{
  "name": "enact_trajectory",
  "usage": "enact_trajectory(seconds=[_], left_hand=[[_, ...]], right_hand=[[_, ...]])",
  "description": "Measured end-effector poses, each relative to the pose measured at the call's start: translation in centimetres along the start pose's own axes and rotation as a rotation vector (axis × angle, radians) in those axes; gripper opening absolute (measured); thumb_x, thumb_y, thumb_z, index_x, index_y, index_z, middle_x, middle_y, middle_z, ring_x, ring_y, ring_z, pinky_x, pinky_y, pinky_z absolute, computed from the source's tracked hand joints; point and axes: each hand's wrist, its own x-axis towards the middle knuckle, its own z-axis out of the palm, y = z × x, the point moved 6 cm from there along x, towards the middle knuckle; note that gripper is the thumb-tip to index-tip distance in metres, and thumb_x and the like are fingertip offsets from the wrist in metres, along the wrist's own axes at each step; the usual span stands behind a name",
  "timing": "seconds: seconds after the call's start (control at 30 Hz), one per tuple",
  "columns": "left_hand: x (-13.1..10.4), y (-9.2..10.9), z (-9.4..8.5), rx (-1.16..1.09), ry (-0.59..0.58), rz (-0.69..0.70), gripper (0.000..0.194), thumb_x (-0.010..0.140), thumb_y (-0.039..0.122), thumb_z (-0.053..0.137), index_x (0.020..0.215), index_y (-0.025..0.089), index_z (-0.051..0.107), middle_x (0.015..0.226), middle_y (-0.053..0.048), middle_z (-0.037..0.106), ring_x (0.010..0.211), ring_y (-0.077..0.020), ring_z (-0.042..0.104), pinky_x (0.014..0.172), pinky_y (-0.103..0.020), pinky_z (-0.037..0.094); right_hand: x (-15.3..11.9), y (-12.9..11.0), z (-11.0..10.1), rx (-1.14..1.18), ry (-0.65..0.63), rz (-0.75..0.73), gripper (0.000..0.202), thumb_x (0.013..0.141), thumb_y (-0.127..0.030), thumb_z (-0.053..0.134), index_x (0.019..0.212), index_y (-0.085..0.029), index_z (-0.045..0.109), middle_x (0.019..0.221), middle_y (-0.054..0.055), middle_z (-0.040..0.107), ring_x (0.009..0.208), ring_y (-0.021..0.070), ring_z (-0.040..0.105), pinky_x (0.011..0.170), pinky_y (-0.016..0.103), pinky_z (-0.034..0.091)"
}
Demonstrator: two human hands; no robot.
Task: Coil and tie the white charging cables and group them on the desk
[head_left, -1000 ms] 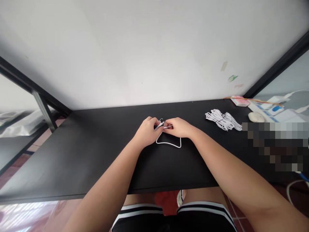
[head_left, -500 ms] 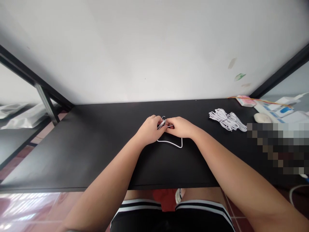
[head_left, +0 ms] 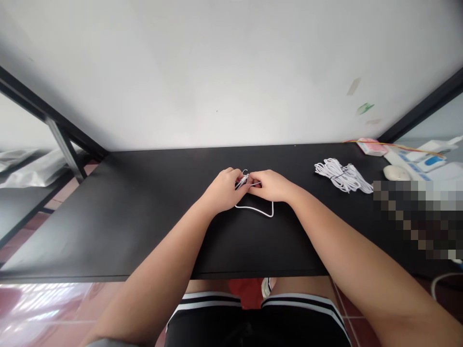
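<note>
L hand (head_left: 226, 190) & R hand (head_left: 270, 185), close tog., both pinch wht cable (head_left: 253, 208), loop on near side, over blk table (head_left: 144, 207). Cable bundle (head_left: 342, 175) to R.

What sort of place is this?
Probably an indoor workstation, perhaps a small workshop or office: a long matte-black rectangular table against a plain white wall, with a tied bundle of white cables on it.

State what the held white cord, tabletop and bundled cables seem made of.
White cord: probably smooth plastic or rubber sheathing; it bends in thin, even curves. Tabletop: perhaps laminate or painted metal; flat black, satin, with soft sheen. Bundled cables: likely plastic-sheathed too; white, slim, coiled strands.
</note>
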Motion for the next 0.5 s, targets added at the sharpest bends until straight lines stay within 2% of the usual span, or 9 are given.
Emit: enact_trajectory(seconds=[0.5], left_hand=[[0.13, -0.43, 0.18, -0.041, 0.031, -0.015, 0.021, 0.090, 0.039, 0.058, 0.079, 0.021, 0.057, 0.085, -0.005, 0.057, 0.081, -0.0195, 0.056, 0.073, -0.034, 0.046]], right_hand=[[-0.06, 0.04, -0.23, 0.005, 0.016, 0.010, 0.011, 0.085, -0.033, 0.062, 0.082, -0.022, 0.063, 0.078, 0.000, 0.069, 0.068, 0.0138, 0.057, 0.061, 0.026, 0.033]])
